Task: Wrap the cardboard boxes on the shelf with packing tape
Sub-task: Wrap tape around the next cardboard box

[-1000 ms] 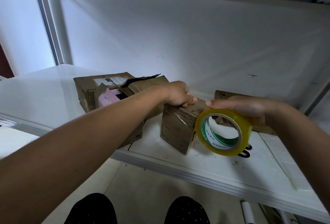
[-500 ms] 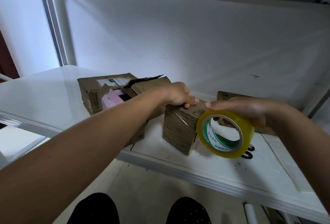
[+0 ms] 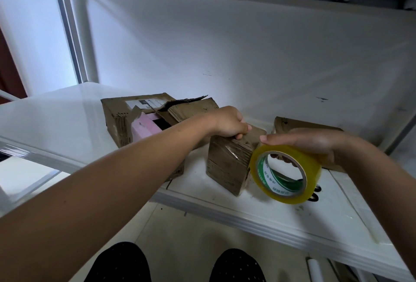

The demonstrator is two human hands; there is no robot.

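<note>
A white shelf carries three cardboard boxes: a large torn box at the left with something pink showing inside, a flat box at the back right, and between them a small box partly covered in clear tape. The left hand grips the top edge of the small box, fingers curled over it. The right hand clasps the roll of yellowish packing tape, held upright just beside that box.
</note>
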